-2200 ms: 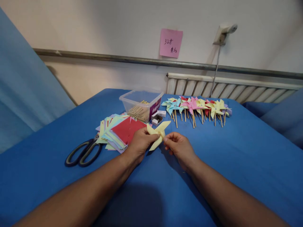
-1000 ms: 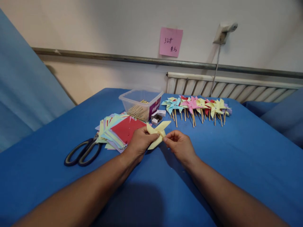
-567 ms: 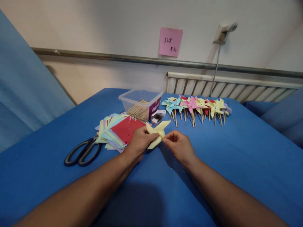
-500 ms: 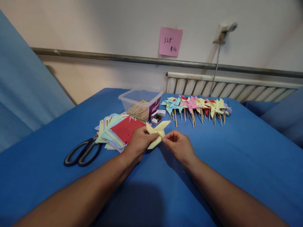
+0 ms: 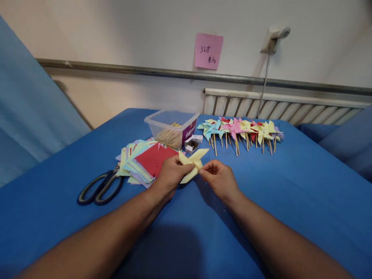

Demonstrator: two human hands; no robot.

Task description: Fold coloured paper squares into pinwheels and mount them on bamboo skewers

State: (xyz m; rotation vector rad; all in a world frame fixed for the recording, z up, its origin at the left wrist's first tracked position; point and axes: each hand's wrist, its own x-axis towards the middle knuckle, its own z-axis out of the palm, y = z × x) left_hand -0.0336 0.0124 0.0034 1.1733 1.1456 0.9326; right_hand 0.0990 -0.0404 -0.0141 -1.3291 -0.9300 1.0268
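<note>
A pale yellow paper pinwheel [image 5: 192, 179], its blades folded in, is held above the middle of the table. My left hand [image 5: 171, 172] grips it from the left, with the thumb pressed at its centre. At its right edge my right hand [image 5: 218, 176] is closed, thumb and index finger pinching the paper near the centre. Whether a pin sits between those fingertips is hidden. Behind my left hand lies a stack of coloured paper squares [image 5: 148, 161], a red one on top. A small open box of pins [image 5: 191, 147] stands just beyond the pinwheel.
Dark-handled scissors [image 5: 100, 188] lie left of the paper stack. A clear plastic tub [image 5: 167, 126] holds wooden sticks [image 5: 170, 136]. Finished pinwheels on sticks [image 5: 240, 130] lie in a row at the back right of the blue-covered table [image 5: 290, 193]. A radiator [image 5: 285, 106] runs along the wall behind.
Almost nothing differs. Both hands keep their grip on the yellow pinwheel, and the whole view has shifted very slightly.
</note>
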